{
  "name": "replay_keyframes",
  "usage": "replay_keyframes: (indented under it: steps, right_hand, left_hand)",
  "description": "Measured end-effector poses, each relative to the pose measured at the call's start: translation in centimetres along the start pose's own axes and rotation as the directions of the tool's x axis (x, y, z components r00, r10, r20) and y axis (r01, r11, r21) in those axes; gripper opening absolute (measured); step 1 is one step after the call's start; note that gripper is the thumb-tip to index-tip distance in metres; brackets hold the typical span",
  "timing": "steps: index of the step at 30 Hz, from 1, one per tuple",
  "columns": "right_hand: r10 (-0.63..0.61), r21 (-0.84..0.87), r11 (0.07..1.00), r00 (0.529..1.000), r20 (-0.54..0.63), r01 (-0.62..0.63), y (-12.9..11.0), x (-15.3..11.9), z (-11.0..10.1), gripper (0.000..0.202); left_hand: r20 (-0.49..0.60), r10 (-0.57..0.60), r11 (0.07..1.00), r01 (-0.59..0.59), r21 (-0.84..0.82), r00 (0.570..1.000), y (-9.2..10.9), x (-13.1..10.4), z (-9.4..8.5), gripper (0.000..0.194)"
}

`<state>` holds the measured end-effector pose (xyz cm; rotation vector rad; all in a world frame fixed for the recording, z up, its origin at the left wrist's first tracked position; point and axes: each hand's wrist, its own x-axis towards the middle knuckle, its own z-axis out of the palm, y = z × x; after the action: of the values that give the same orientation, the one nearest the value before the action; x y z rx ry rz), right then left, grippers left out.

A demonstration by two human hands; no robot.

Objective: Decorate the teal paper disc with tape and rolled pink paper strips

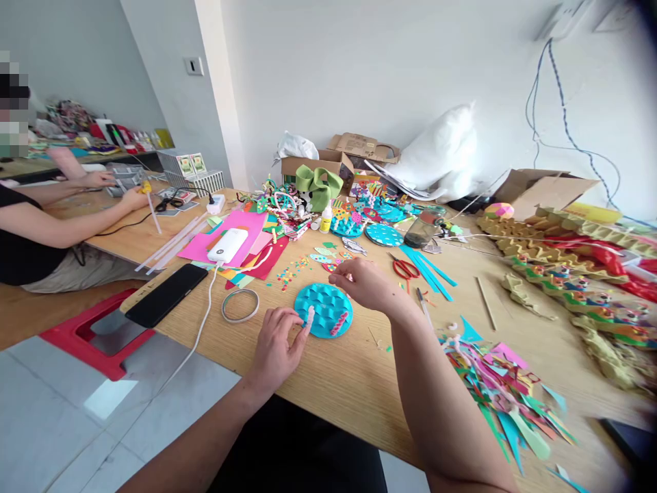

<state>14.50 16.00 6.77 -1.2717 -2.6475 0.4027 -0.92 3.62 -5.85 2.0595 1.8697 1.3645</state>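
Note:
A round blue disc [323, 311] with a wavy paper surface lies on the wooden table in front of me. On its right part sits a pink-red fuzzy strip [339, 323]. My left hand [280, 342] is at the disc's left edge, thumb and fingers closed round a pale pink fuzzy strip [310, 318] that stands near the rim. Over the disc's upper right edge is my right hand [362, 282], its fingers bent and pinched together; what they hold, if anything, is too small to tell.
Red scissors [404, 267], blue strips [427, 274] and a tape roll [240, 306] surround the disc. Paper scraps [508, 390] lie at right, a black phone [167, 296] and white power bank [227, 245] at left. Another person's arms [66, 222] are at far left.

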Motion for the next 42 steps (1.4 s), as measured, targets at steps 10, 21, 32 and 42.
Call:
replay_keyframes:
  steps: [10, 21, 32, 42]
  right_hand:
    - [0.121, 0.130, 0.987, 0.970, -0.209, -0.095, 4.0, -1.2, -2.5, 0.024]
    - [0.431, -0.238, 0.879, 0.902, 0.027, -0.413, 10.4, 1.9, 2.9, 0.028]
    - [0.528, -0.257, 0.833, 0.843, 0.102, -0.490, 12.1, 2.8, 5.9, 0.025]
    - [0.434, -0.030, 0.901, 0.900, 0.049, -0.433, 11.9, 1.4, 1.7, 0.021]
  left_hand:
    - [-0.123, -0.186, 0.959, 0.153, -0.237, 0.975, -0.6, 2.5, 0.4, 0.018]
    - [-0.136, -0.327, 0.864, 0.238, -0.444, 0.935, -1.5, 9.7, 2.1, 0.022]
    - [-0.059, -0.272, 0.859, 0.215, -0.464, 0.960, -2.5, 12.2, 5.9, 0.017]
    - [0.037, -0.334, 0.800, 0.304, -0.516, 0.942, -3.3, 12.1, 5.5, 0.021]
